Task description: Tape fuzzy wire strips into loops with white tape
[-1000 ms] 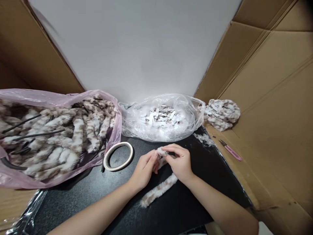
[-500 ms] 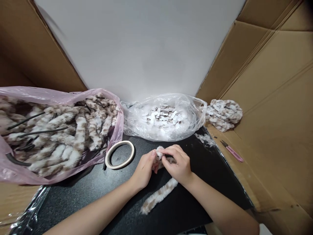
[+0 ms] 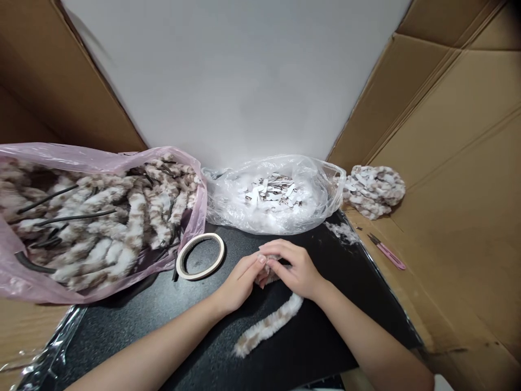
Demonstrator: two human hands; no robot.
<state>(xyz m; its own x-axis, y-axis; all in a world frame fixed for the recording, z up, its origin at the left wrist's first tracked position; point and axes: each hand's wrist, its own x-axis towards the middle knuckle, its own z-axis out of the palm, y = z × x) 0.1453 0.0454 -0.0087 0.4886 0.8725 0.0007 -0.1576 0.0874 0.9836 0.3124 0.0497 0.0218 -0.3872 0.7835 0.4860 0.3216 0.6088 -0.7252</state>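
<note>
A long fuzzy brown-and-white strip [image 3: 266, 327] lies on the black tabletop [image 3: 163, 320], its free end pointing toward me. The strip's far end is pinched between both hands. My left hand [image 3: 240, 282] is closed on it from the left, my right hand [image 3: 295, 269] covers it from the right with fingers curled over the tip. That tip is mostly hidden under my fingers.
A roll of tape [image 3: 199, 256] lies left of my hands. A pink bag of fuzzy strips [image 3: 93, 222] fills the left. A clear bag of small metal clips [image 3: 274, 195] sits behind. A pile of finished fuzzy pieces [image 3: 374, 190] and pink snips [image 3: 386, 251] rest on cardboard at right.
My right hand's fingers have folded down over the strip's end, hiding the fuzzy tip that showed before. The strip's loose tail has shifted slightly right.
</note>
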